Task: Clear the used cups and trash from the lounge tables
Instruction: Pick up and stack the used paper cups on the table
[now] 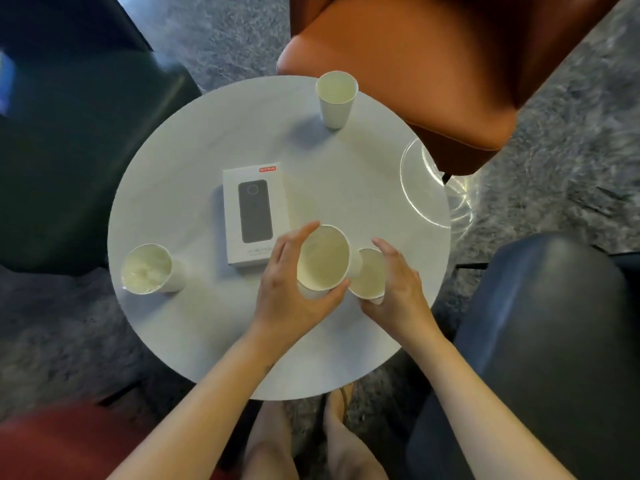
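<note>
Table: a round white top point(194, 174) is seen from above, ringed by four chairs – an orange one point(415, 64) at the far side, a dark green one point(69, 150) at the left, a dark blue one point(540, 341) at the right, a red one point(62, 441) at the near left.
Box: one white carton point(255, 216) printed with a dark device is laid flat near the table's middle.
Left hand: the left hand point(287, 289) is curled partly around the larger held cup point(323, 261), thumb at the near rim, fingers up its far-left side.
Right hand: the right hand point(398, 289) is wrapped around a second cup point(369, 275), which is touching the first.
Cups: four paper cups are counted – two held, a far cup point(336, 98) upright by the orange chair, and a left cup point(149, 268) with something pale and crumpled inside.
Edges: the left cup is set just beside the rim; bare tabletop is left at the right and near sides.
</note>
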### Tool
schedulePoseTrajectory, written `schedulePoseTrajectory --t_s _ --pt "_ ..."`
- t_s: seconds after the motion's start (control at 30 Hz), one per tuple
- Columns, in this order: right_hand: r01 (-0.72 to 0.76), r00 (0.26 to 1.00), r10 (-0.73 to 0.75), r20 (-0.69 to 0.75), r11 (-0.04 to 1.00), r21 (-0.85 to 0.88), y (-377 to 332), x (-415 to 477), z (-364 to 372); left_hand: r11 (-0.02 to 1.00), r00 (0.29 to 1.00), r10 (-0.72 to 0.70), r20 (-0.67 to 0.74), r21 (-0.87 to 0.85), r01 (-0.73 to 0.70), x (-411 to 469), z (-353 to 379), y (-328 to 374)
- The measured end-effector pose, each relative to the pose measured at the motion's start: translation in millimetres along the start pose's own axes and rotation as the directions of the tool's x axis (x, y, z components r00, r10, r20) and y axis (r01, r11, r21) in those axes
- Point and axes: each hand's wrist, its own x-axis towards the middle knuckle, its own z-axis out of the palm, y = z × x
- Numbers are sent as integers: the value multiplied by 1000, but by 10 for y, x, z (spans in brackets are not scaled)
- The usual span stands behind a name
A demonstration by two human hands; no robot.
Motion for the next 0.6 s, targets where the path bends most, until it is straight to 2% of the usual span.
schedulePoseTrajectory --t_s 0.1,0.23,0.37,0.43,0.53,0.6 --pt "29 999 -28 -15 999 24 -9 22 45 996 996 81 23 -25 -81 44 49 105" --pt "-26 999 29 -32 993 117 -80 57 79 1000 987 25 158 -15 -23 68 127 85" --pt "36 998 -23 -62 976 214 -201 83 65 996 958 3 287 88 -30 63 176 -36" --pt "44 999 -33 -40 953 300 -270 86 60 997 937 -17 348 74 -10 62 160 -86" --pt "71 997 -69 -19 931 357 -375 146 66 996 925 -78 372 -11 88 120 92 -133" --pt "83 996 -88 0 934 346 -472 273 108 993 938 -113 327 0 120 228 2 -210"
